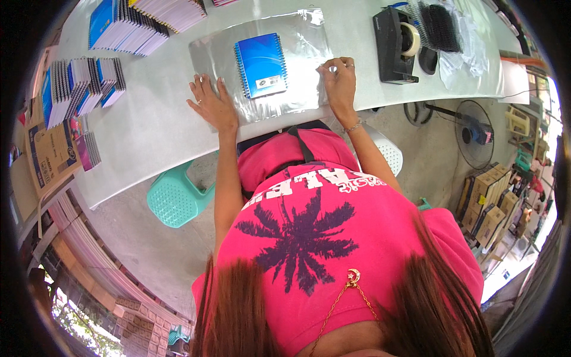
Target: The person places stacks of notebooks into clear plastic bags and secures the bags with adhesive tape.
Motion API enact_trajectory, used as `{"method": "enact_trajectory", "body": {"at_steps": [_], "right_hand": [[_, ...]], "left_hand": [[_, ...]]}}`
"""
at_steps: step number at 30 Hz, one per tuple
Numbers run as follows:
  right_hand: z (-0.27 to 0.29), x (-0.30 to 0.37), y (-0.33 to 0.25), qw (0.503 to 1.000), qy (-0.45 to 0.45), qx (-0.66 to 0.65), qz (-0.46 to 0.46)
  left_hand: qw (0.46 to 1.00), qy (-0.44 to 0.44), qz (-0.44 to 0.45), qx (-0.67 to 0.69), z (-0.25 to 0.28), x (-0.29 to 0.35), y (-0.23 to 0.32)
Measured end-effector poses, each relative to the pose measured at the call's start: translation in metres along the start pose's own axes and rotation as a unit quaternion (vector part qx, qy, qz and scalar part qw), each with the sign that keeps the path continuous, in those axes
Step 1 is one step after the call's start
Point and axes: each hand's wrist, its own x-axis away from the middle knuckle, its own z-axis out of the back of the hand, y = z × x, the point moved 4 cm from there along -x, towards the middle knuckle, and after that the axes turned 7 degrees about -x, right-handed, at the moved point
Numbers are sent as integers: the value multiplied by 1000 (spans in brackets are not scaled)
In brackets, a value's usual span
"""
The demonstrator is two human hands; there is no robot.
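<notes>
A blue spiral notebook (262, 62), with wire binding showing along both long sides and a white label near its lower end, lies on a clear plastic sheet (306, 35). The shiny sheet is spread on the white table. My left hand (214, 107) rests with fingers spread at the sheet's near left edge, left of the notebook and apart from it. On the other side my right hand (341, 89) has its thumb and fingers pinched together at the sheet's right edge. A fold of plastic glints at those fingertips.
Stacked spiral notebooks (128, 27) fill the far left, with more piles (80, 86) nearer. A black tape dispenser (395, 47) and black wire coils (438, 27) stand at right. A teal stool (178, 196), a fan (474, 134) and cardboard boxes (488, 199) are below the table.
</notes>
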Motion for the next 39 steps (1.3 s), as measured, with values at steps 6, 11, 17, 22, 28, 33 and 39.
{"method": "enact_trajectory", "body": {"at_steps": [6,11,17,22,28,33,39], "right_hand": [[0,-2,3,998,-38,30,32],[0,-7,6,995,-68,72,-18],[2,-17,-13,979,-114,-55,-158],[1,-24,24,962,-174,-119,-173],[3,-28,30,920,-234,-209,-234],[9,-34,31,922,-281,-169,-206],[26,-22,12,903,-362,-107,-204]], "left_hand": [[999,49,7,8,1,3,9],[998,31,-27,-49,-5,6,8],[1000,2,15,-4,18,5,22],[964,-133,196,120,36,-12,10],[889,-223,184,355,36,-20,-18],[878,-259,192,354,45,-15,-7],[873,-370,155,278,50,10,-8]]}}
